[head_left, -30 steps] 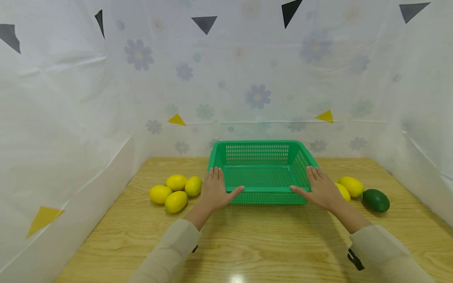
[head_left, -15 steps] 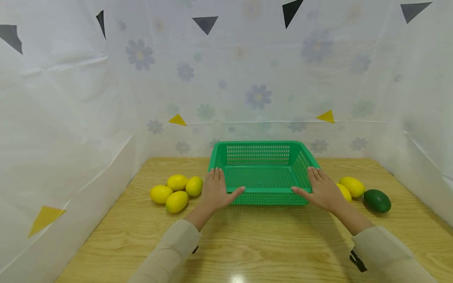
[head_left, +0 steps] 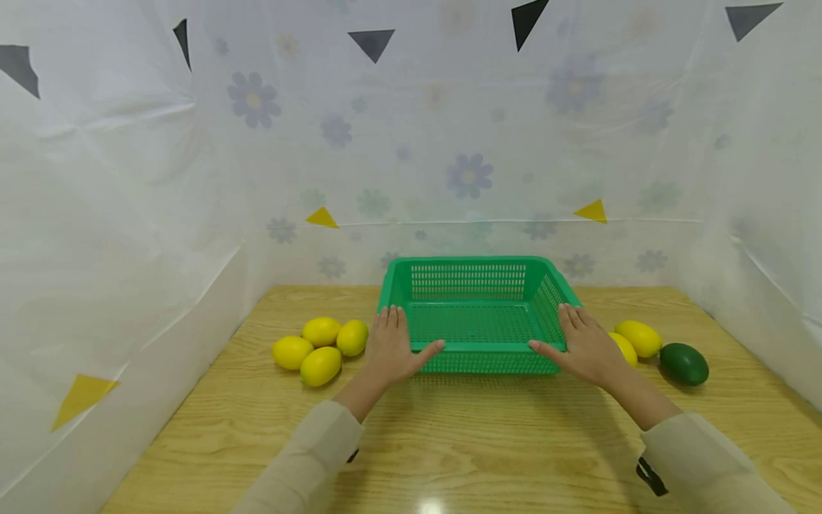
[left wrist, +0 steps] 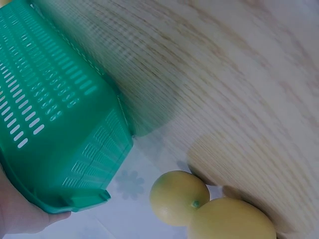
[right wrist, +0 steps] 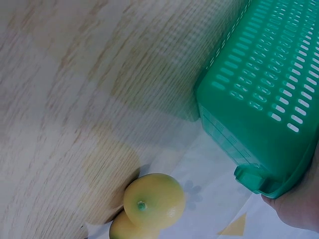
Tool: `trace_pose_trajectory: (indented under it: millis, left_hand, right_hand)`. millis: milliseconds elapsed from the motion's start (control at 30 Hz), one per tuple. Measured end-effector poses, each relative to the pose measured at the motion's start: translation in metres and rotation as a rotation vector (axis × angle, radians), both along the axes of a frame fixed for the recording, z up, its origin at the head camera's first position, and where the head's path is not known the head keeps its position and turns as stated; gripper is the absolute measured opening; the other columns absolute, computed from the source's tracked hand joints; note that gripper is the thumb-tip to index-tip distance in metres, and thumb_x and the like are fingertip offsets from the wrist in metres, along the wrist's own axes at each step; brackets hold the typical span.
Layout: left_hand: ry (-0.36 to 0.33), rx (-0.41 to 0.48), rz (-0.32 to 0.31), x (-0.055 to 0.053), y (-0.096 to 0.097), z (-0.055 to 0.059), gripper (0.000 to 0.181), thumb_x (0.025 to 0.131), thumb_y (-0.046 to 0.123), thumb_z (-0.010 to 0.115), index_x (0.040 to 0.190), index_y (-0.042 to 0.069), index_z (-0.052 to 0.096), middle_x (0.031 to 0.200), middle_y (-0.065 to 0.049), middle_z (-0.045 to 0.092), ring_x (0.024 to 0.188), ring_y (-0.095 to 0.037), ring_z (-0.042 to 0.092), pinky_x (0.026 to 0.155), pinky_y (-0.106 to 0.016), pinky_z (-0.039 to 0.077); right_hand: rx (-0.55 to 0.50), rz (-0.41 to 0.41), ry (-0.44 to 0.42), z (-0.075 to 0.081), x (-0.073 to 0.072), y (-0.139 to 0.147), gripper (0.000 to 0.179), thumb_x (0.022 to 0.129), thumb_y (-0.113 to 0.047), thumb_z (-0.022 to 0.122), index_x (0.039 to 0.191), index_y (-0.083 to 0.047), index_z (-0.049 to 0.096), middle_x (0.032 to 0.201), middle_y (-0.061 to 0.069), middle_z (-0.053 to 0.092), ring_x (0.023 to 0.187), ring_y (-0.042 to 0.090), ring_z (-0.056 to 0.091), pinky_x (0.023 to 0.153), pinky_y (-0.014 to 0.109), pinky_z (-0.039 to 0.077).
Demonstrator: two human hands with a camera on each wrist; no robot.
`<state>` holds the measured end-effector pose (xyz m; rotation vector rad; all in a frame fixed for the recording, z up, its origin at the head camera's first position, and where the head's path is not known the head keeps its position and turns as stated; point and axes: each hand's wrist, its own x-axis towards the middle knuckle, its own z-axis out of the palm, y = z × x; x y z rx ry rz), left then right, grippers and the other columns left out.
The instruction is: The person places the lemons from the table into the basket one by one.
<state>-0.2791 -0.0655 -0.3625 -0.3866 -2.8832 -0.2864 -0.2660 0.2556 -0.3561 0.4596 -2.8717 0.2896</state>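
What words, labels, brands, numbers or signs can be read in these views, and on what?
None can be read: no text shows on the green basket, yellow fruits or dark green fruit.
The pale backdrop shows only flowers and triangles, no lettering.
The black piece by the right sleeve is too small to tell.

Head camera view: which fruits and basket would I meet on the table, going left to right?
Four yellow lemons → green basket → two yellow lemons, one partly hidden → dark green fruit.
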Motion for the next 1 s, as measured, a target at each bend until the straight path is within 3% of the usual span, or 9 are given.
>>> trace_pose_trajectory:
  millis: [400, 667, 1000]
  left_hand:
    - [0.007, 0.008, 0.005, 0.002, 0.0, -0.002, 0.098, 0.086, 0.069, 0.039, 0.144, -0.008, 0.022, 0.151, -0.024, 0.022, 0.142, -0.036, 0.018, 0.117, -0.046, 0.018]
    - [0.001, -0.001, -0.036, 0.0, 0.014, -0.003, 0.099, 0.086, 0.071, 0.036, 0.144, -0.008, 0.022, 0.151, -0.024, 0.021, 0.142, -0.036, 0.017, 0.117, -0.047, 0.018]
    - [0.014, -0.017, -0.019, 0.002, 0.014, -0.002, 0.101, 0.084, 0.073, 0.034, 0.144, -0.007, 0.022, 0.151, -0.023, 0.022, 0.142, -0.035, 0.019, 0.116, -0.046, 0.019]
  right_hand:
    - [-0.009, 0.008, 0.009, -0.001, 0.003, -0.001, 0.093, 0.09, -0.058, 0.045, 0.138, 0.019, 0.023, 0.144, 0.038, 0.023, 0.133, 0.052, 0.022, 0.11, 0.058, 0.018]
    - [-0.011, -0.017, 0.003, -0.004, 0.009, 0.015, 0.093, 0.09, -0.057, 0.046, 0.138, 0.019, 0.021, 0.143, 0.039, 0.022, 0.131, 0.054, 0.022, 0.108, 0.06, 0.018]
    - [-0.005, -0.02, 0.003, -0.003, 0.012, 0.016, 0.094, 0.09, -0.057, 0.045, 0.139, 0.019, 0.02, 0.143, 0.039, 0.022, 0.131, 0.054, 0.021, 0.108, 0.061, 0.019]
